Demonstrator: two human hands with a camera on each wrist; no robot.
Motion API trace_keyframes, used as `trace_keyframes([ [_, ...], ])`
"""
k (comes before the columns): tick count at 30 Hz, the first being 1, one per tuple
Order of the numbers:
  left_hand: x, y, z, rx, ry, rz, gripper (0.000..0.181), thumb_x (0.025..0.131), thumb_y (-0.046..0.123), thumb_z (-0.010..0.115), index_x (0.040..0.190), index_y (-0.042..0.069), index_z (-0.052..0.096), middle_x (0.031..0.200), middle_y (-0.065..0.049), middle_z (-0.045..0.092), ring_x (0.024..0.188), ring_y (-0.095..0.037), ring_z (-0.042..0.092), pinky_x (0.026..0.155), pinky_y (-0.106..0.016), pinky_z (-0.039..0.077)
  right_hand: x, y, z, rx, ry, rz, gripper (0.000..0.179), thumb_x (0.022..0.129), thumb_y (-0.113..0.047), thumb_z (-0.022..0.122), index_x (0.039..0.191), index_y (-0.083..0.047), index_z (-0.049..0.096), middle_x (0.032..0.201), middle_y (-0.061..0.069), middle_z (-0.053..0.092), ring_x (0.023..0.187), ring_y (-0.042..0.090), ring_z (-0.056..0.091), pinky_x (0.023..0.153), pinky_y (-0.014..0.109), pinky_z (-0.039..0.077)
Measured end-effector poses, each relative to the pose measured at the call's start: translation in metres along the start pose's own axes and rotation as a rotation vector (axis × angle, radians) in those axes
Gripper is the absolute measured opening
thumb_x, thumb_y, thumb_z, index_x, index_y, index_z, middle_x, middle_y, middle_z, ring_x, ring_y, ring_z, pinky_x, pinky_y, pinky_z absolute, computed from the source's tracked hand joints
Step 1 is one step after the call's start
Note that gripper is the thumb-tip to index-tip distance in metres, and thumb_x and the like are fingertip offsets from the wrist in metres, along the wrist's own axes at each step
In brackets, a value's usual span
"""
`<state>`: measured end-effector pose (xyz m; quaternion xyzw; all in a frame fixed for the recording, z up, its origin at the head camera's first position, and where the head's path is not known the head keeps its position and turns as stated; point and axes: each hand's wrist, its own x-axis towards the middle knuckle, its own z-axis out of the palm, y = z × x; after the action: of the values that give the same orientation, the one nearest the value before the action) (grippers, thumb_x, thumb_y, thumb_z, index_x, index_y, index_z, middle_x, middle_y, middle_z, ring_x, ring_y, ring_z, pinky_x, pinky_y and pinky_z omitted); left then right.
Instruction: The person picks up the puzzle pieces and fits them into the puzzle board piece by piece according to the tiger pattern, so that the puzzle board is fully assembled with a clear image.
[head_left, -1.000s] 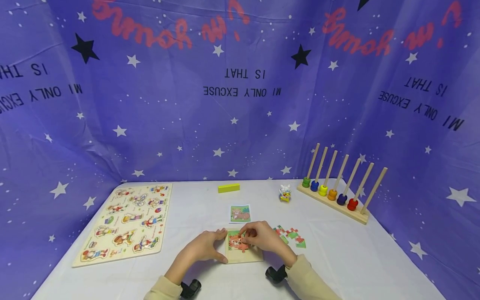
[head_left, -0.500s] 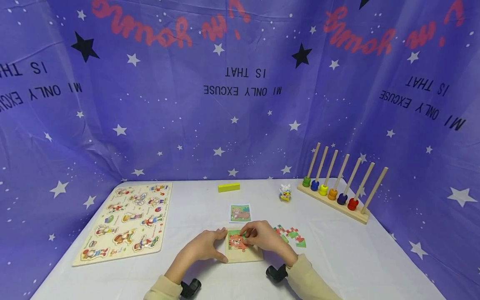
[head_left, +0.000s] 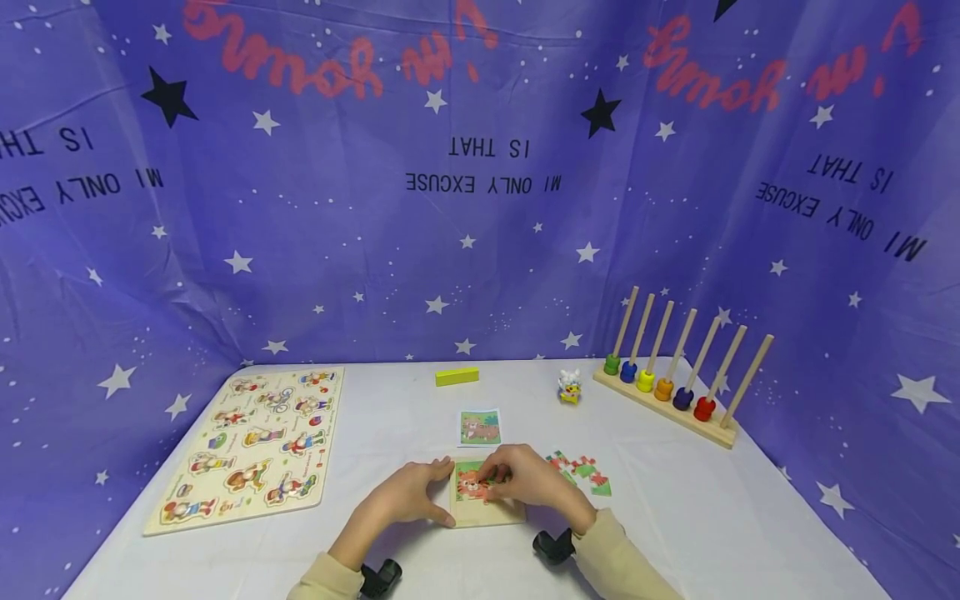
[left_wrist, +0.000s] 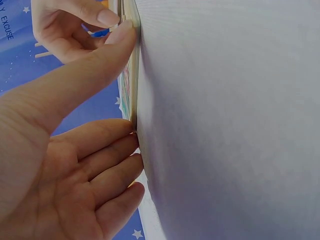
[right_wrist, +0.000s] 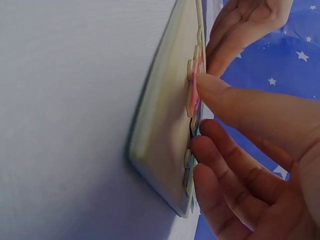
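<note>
A wooden puzzle board (head_left: 491, 514) lies at the near middle of the table, with a partly assembled tiger picture (head_left: 470, 485) in it. My left hand (head_left: 411, 492) rests at the board's left side, its thumb at the near corner and straight fingers at the far one. Over the picture, my right hand (head_left: 523, 475) pinches a reddish jigsaw piece (right_wrist: 194, 92), its thumb against the piece's edge in the right wrist view. The fingers partly hide that piece. Loose jigsaw pieces (head_left: 581, 471) lie right of the board, and a tiger picture card (head_left: 480, 427) lies beyond it.
On the left lies a large wooden board of figures (head_left: 255, 442). A yellow block (head_left: 457, 377) and a small white figurine (head_left: 570, 387) stand toward the back. A rack of pegs with coloured beads (head_left: 667, 400) occupies the back right. A purple starry cloth (head_left: 390, 250) hangs behind.
My right hand has shifted slightly over the tiger picture, its thumb and fingertips moving a little toward the near side. My left hand stays at the board's edge.
</note>
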<state>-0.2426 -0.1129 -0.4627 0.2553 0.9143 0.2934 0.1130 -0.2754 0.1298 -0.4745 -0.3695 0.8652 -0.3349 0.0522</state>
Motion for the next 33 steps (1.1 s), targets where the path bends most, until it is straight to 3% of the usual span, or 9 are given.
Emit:
trace_keyframes([
  [26, 0.001, -0.002, -0.001, -0.007, -0.006, -0.009, 0.087, 0.066, 0.033, 0.086, 0.135, -0.006, 0.050, 0.143, -0.021, 0.045, 0.132, -0.041, 0.041, 0.109, -0.057, 0.030, 0.000, -0.002, 0.000, -0.037, -0.012, 0.021, 0.019, 0.080, -0.009, 0.079, 0.098, -0.010, 0.076, 0.087, -0.004, 0.066, 0.074, 0.006, 0.057, 0.064, 0.017, 0.049],
  [33, 0.001, -0.001, 0.001, -0.001, 0.000, -0.007, 0.087, 0.066, 0.031, 0.087, 0.135, -0.006, 0.050, 0.142, -0.021, 0.046, 0.132, -0.041, 0.041, 0.109, -0.057, 0.030, -0.006, 0.001, -0.017, -0.010, -0.016, -0.004, 0.022, 0.082, -0.004, 0.076, 0.103, -0.006, 0.073, 0.097, 0.005, 0.070, 0.081, 0.019, 0.062, 0.069, 0.024, 0.053],
])
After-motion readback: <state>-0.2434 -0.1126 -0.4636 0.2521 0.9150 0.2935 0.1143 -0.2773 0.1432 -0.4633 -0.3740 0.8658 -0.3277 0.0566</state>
